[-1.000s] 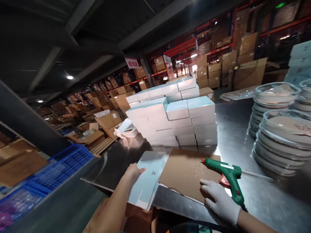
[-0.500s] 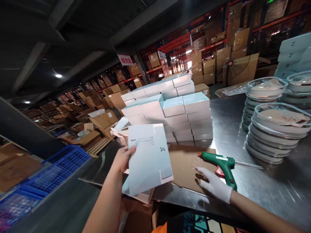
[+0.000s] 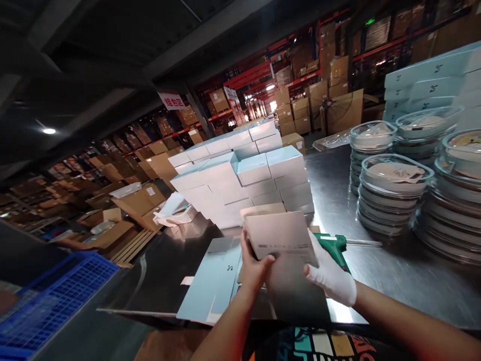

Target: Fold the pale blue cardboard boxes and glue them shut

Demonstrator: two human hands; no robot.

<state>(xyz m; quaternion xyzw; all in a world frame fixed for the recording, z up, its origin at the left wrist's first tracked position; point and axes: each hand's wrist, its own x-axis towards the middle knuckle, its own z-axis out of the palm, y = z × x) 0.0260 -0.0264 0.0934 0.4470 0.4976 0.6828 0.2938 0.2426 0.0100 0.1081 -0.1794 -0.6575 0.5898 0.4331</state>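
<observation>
A flat cardboard carton blank [image 3: 287,255] with printed text on its face stands tilted between my hands. My bare left hand [image 3: 256,265] is closed on its left edge, thumb across the front. At the right edge is my right hand [image 3: 332,276] in a white glove with bare fingertips. Its thumb lies along the front and its other fingers are hidden behind the carton. Behind that hand a green glue gun [image 3: 335,244] lies on the table, partly covered. More light-blue carton blanks [image 3: 210,281] lie flat to the left.
Stacked white boxes [image 3: 225,200] stand behind my hands on the metal table [image 3: 161,271]. Several stacks of glass dishes [image 3: 394,195] and light-blue boxes [image 3: 421,90] are on the right. A blue crate [image 3: 63,301] sits at lower left, near a small white basket [image 3: 184,215].
The carton blank has moved right and tilted, now in both hands. My right hand has risen from beside the glue gun to its right edge. The view has turned right.
</observation>
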